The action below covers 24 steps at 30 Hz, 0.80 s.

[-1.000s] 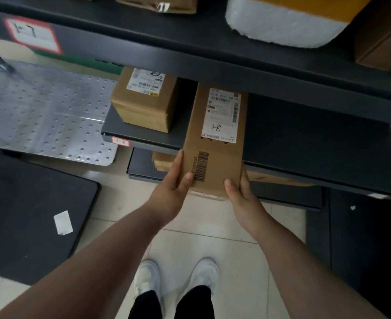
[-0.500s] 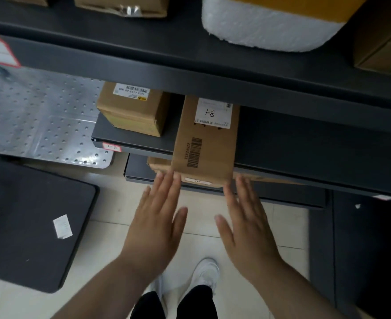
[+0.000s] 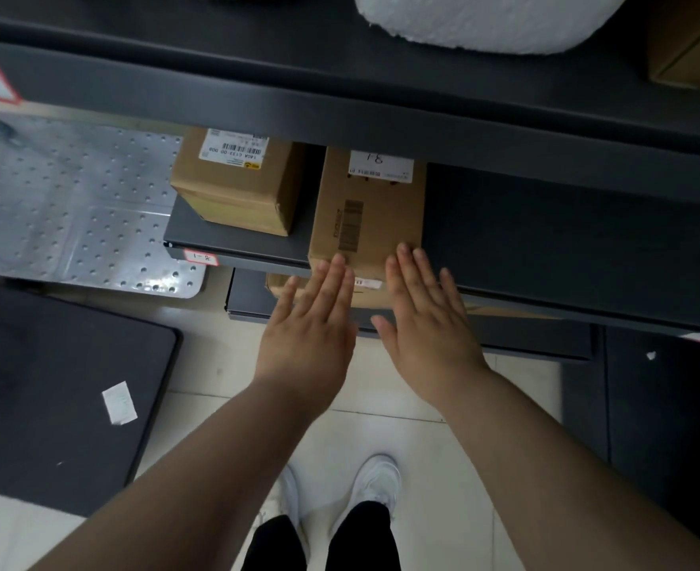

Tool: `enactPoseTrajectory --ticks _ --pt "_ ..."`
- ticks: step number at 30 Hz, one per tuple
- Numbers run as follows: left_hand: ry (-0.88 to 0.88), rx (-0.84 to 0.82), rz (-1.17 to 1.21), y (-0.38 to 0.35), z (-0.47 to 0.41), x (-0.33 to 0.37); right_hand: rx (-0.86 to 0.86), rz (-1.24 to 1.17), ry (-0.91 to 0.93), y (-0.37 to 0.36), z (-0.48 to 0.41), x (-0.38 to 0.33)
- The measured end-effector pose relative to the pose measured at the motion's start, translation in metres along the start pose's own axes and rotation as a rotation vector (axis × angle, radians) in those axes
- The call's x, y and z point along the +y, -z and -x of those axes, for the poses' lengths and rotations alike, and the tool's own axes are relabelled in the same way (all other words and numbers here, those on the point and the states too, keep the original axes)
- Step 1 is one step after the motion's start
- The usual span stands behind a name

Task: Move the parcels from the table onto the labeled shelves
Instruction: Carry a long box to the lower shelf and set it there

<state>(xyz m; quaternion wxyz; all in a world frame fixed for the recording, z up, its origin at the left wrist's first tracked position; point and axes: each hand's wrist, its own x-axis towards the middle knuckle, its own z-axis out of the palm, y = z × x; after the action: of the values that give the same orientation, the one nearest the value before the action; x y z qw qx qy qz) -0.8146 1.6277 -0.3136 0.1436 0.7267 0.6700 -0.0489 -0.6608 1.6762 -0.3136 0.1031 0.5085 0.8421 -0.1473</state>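
Note:
A long flat cardboard parcel (image 3: 367, 208) with a white label marked "1-8" lies on the dark shelf (image 3: 546, 241), its near end sticking out over the shelf's front edge. My left hand (image 3: 313, 327) and my right hand (image 3: 426, 319) are both flat with fingers apart, fingertips at the parcel's near end; neither holds anything. A squarer cardboard box (image 3: 237, 187) with a barcode label sits to the parcel's left on the same shelf. A small red-edged tag (image 3: 201, 256) reading "1-8" is stuck on the shelf's front edge.
An upper shelf (image 3: 340, 101) overhangs, carrying a white foam-wrapped parcel (image 3: 484, 18) and a brown box (image 3: 690, 47). A lower shelf holds another cardboard parcel (image 3: 276, 284). A perforated metal plate (image 3: 72, 208) and a black board (image 3: 52, 397) lie left. My white shoes stand on the tiled floor.
A second ago both hands gripped the parcel's near end. They let go, and the parcel has slid further into the shelf; the hands now rest flat at its end.

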Motion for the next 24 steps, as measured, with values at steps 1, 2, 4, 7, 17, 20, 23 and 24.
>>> enactPoseTrajectory --ticks 1,2,4,7,17,20,23,24 --pt "0.014 0.004 -0.005 0.001 -0.006 -0.001 -0.011 0.012 -0.005 0.004 -0.006 0.002" --pt "0.026 -0.015 -0.022 0.003 -0.012 -0.002 -0.021 0.027 -0.011 0.008 -0.012 0.004" --pt "0.040 -0.055 -0.061 0.007 -0.024 -0.004 -0.034 0.030 -0.016 0.013 -0.023 0.006" --pt "0.042 -0.078 -0.072 0.011 -0.039 -0.008 -0.070 0.018 -0.027 0.019 -0.037 0.008" --pt "-0.006 -0.071 -0.099 0.025 -0.032 -0.006 -0.061 0.009 0.012 0.034 -0.029 0.004" --pt "-0.057 -0.066 -0.105 0.038 -0.015 0.002 -0.042 -0.002 0.009 0.043 -0.011 -0.006" --pt "-0.104 -0.058 -0.116 0.055 0.001 0.005 -0.026 -0.007 -0.028 0.055 0.008 -0.016" --pt "-0.121 -0.048 -0.120 0.061 0.007 0.005 -0.010 -0.010 -0.041 0.060 0.015 -0.020"
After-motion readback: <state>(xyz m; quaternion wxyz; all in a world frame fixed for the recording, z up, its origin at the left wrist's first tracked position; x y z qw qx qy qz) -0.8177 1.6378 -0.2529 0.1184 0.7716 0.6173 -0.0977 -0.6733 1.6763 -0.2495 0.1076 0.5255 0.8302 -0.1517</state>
